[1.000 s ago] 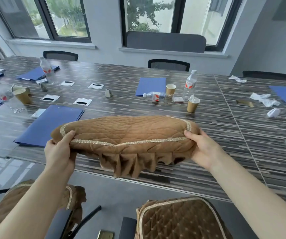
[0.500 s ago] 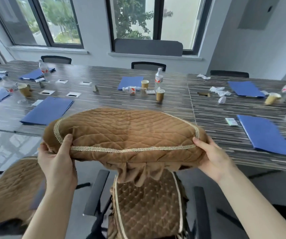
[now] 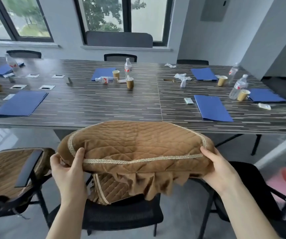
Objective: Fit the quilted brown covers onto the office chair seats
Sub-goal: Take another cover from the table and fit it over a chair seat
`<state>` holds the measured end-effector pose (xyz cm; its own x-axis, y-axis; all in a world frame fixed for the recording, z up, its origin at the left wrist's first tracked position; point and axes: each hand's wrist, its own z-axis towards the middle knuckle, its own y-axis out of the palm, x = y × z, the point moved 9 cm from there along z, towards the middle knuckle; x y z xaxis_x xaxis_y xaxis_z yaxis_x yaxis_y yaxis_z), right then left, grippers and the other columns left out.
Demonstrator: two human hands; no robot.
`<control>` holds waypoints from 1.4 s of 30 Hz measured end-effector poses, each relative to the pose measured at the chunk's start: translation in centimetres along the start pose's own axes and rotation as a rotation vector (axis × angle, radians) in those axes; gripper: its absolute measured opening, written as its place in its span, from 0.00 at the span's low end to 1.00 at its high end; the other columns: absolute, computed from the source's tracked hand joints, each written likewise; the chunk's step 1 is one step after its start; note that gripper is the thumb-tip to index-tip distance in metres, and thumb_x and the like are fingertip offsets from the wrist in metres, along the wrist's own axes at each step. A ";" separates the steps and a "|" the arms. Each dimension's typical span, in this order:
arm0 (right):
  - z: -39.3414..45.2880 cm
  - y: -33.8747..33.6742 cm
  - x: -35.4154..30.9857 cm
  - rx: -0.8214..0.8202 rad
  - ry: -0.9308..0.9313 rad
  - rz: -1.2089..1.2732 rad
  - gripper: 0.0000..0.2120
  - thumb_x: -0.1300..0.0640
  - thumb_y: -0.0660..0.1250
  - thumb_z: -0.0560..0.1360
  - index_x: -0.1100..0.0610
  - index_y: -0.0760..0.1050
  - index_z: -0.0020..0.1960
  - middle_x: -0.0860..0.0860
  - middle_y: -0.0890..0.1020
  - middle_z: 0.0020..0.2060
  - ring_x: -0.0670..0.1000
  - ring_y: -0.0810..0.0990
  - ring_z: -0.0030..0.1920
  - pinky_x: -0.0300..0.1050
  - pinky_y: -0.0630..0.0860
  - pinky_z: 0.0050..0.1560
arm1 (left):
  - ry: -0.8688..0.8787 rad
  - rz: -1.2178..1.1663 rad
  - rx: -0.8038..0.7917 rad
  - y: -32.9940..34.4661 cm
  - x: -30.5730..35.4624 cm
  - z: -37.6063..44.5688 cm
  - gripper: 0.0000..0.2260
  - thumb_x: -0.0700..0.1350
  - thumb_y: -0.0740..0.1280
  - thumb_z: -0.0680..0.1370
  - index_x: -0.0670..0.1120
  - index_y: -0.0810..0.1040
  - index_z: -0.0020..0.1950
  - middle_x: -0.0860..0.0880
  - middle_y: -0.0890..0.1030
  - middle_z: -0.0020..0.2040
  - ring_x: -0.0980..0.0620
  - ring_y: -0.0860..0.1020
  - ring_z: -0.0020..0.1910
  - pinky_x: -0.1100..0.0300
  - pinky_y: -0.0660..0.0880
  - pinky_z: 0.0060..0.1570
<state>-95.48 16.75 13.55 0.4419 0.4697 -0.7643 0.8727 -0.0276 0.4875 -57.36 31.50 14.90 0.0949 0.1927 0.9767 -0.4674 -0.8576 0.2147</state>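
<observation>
While both hands are gripping it, the scene is reading as follows:

Cover: the quilted brown cover is hanging stretched between the two hands, quilted face up, above the black mesh seat of the office chair in front of the person; its gathered skirt is drooping from the near edge toward the seat.

Left hand: the left hand is holding the cover's left corner, thumb lying on top along the pale braided trim, fingers curling under the fabric and mostly hidden.

Right hand: the right hand is holding the right corner, thumb pressing on top near the trim, fingers tucked beneath and out of sight.

Second cover: another quilted brown piece is showing under the held one, draping over the far part of the seat.

Left chair: a neighbouring chair is already wearing a brown quilted cover, with a black armrest crossing in front of it.

Desk: the long striped desk is standing just beyond the cover, carrying blue folders, paper cups, water bottles and crumpled tissues.

Background: windows are lining the far wall, with more black chair backs sitting behind the desk.
</observation>
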 end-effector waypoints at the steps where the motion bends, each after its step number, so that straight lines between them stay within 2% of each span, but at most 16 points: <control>1: -0.9 -0.8 0.2 0.017 -0.008 0.002 0.16 0.61 0.61 0.78 0.51 0.75 0.65 0.59 0.82 0.58 0.62 0.80 0.59 0.60 0.78 0.52 | -0.012 0.021 -0.015 -0.1 -0.6 -0.7 0.11 0.46 0.72 0.75 0.48 0.73 0.53 0.51 0.79 0.49 0.55 0.79 0.47 0.63 0.76 0.46; 3: -2.3 -2.2 0.6 0.040 -0.023 0.000 0.16 0.61 0.61 0.79 0.51 0.75 0.65 0.59 0.82 0.58 0.61 0.81 0.58 0.59 0.79 0.52 | -0.039 0.092 -0.053 -0.2 -2.2 -1.7 0.15 0.47 0.73 0.75 0.45 0.72 0.57 0.48 0.79 0.51 0.53 0.79 0.48 0.61 0.76 0.47; 7: -4.7 -5.6 2.0 0.148 -0.033 0.050 0.15 0.60 0.60 0.79 0.51 0.75 0.64 0.57 0.83 0.56 0.59 0.83 0.56 0.59 0.79 0.52 | -0.044 0.214 -0.113 0.1 -3.5 -3.3 0.14 0.48 0.73 0.74 0.47 0.72 0.54 0.45 0.79 0.51 0.50 0.78 0.48 0.58 0.75 0.49; 11: -7.9 -9.0 3.7 0.219 -0.030 0.058 0.15 0.60 0.60 0.79 0.51 0.76 0.64 0.57 0.84 0.56 0.59 0.84 0.53 0.58 0.81 0.47 | -0.018 0.307 -0.201 1.3 -3.7 -5.3 0.11 0.50 0.74 0.74 0.56 0.72 0.48 0.45 0.79 0.50 0.47 0.79 0.49 0.52 0.77 0.52; 13: -9.6 -11.1 3.8 0.273 -0.051 0.082 0.15 0.60 0.61 0.79 0.52 0.75 0.65 0.57 0.83 0.57 0.59 0.83 0.54 0.57 0.81 0.45 | -0.017 0.325 -0.245 2.3 -3.8 -6.8 0.11 0.49 0.73 0.74 0.53 0.72 0.50 0.49 0.78 0.48 0.50 0.79 0.48 0.54 0.77 0.51; 15: -11.2 -13.3 3.4 0.313 -0.083 0.090 0.16 0.60 0.61 0.79 0.53 0.75 0.65 0.58 0.82 0.58 0.60 0.82 0.56 0.59 0.80 0.48 | -0.014 0.341 -0.285 3.7 -3.6 -8.6 0.13 0.48 0.73 0.74 0.48 0.72 0.53 0.52 0.77 0.46 0.54 0.78 0.44 0.57 0.76 0.49; 17: -12.7 -15.8 2.5 0.359 -0.114 0.085 0.16 0.60 0.62 0.79 0.52 0.75 0.65 0.58 0.82 0.58 0.61 0.81 0.57 0.62 0.79 0.50 | -0.005 0.352 -0.329 5.4 -3.4 -10.7 0.13 0.48 0.73 0.75 0.48 0.71 0.53 0.52 0.77 0.45 0.56 0.77 0.43 0.58 0.75 0.47; 21: -14.8 -20.5 0.1 0.436 -0.172 0.094 0.15 0.61 0.63 0.78 0.53 0.75 0.64 0.57 0.84 0.54 0.58 0.84 0.49 0.59 0.80 0.42 | 0.010 0.368 -0.377 9.1 -3.1 -14.6 0.13 0.49 0.72 0.75 0.48 0.71 0.54 0.52 0.76 0.46 0.55 0.77 0.44 0.60 0.73 0.48; 24: -16.3 -24.4 -2.7 0.459 -0.226 0.098 0.15 0.62 0.63 0.78 0.54 0.74 0.64 0.57 0.84 0.55 0.58 0.84 0.51 0.65 0.79 0.49 | -0.008 0.396 -0.410 12.6 -3.6 -18.5 0.17 0.50 0.72 0.75 0.47 0.69 0.57 0.50 0.76 0.50 0.52 0.76 0.48 0.57 0.72 0.52; 27: -17.8 -28.8 -6.5 0.469 -0.276 0.076 0.16 0.64 0.63 0.78 0.55 0.74 0.65 0.57 0.84 0.55 0.56 0.84 0.51 0.61 0.79 0.52 | -0.049 0.396 -0.389 15.8 -4.5 -22.9 0.23 0.51 0.73 0.74 0.45 0.66 0.62 0.45 0.75 0.56 0.49 0.75 0.54 0.57 0.70 0.54; 29: -18.3 -31.4 -9.0 0.466 -0.293 0.049 0.16 0.64 0.64 0.77 0.55 0.75 0.64 0.56 0.84 0.55 0.56 0.84 0.52 0.58 0.80 0.52 | -0.042 0.399 -0.365 17.5 -4.6 -25.4 0.24 0.51 0.74 0.73 0.47 0.66 0.60 0.46 0.74 0.57 0.48 0.75 0.56 0.56 0.71 0.57; 31: -19.2 -34.7 -11.8 0.471 -0.306 -0.005 0.14 0.63 0.66 0.77 0.54 0.76 0.61 0.55 0.85 0.52 0.55 0.85 0.50 0.54 0.82 0.47 | -0.015 0.408 -0.349 19.6 -4.4 -28.7 0.24 0.51 0.75 0.72 0.47 0.67 0.60 0.46 0.75 0.57 0.48 0.75 0.57 0.55 0.71 0.59; 34: -19.7 -39.2 -15.1 0.521 -0.324 -0.130 0.11 0.62 0.69 0.75 0.54 0.78 0.57 0.54 0.86 0.49 0.54 0.85 0.48 0.49 0.81 0.43 | 0.033 0.406 -0.334 22.3 -3.6 -32.9 0.24 0.50 0.75 0.72 0.44 0.69 0.61 0.48 0.74 0.54 0.49 0.74 0.54 0.60 0.69 0.54; 37: -19.8 -43.3 -17.3 0.621 -0.363 -0.313 0.07 0.60 0.70 0.74 0.53 0.79 0.52 0.54 0.85 0.49 0.54 0.84 0.50 0.52 0.81 0.49 | 0.074 0.394 -0.318 24.3 -3.1 -36.3 0.23 0.48 0.75 0.72 0.44 0.69 0.61 0.49 0.74 0.55 0.51 0.73 0.54 0.61 0.68 0.56; 39: -19.9 -45.2 -18.7 0.691 -0.384 -0.466 0.05 0.57 0.70 0.74 0.55 0.79 0.50 0.55 0.84 0.47 0.56 0.83 0.50 0.55 0.81 0.52 | 0.097 0.391 -0.312 25.6 -2.9 -38.1 0.23 0.47 0.75 0.73 0.42 0.69 0.61 0.49 0.73 0.55 0.52 0.72 0.54 0.61 0.68 0.58; 42: -19.5 -46.5 -21.0 0.761 -0.403 -0.682 0.10 0.55 0.68 0.76 0.62 0.77 0.50 0.54 0.82 0.42 0.57 0.81 0.47 0.48 0.77 0.46 | 0.116 0.398 -0.300 27.7 -3.0 -39.6 0.23 0.47 0.75 0.73 0.41 0.69 0.61 0.48 0.73 0.54 0.52 0.72 0.52 0.59 0.68 0.60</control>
<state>-149.35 25.38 15.14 -0.2673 0.2740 -0.9238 0.7980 -0.4745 -0.3716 -105.36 26.03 17.56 -0.2324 -0.0549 0.9711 -0.6810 -0.7037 -0.2027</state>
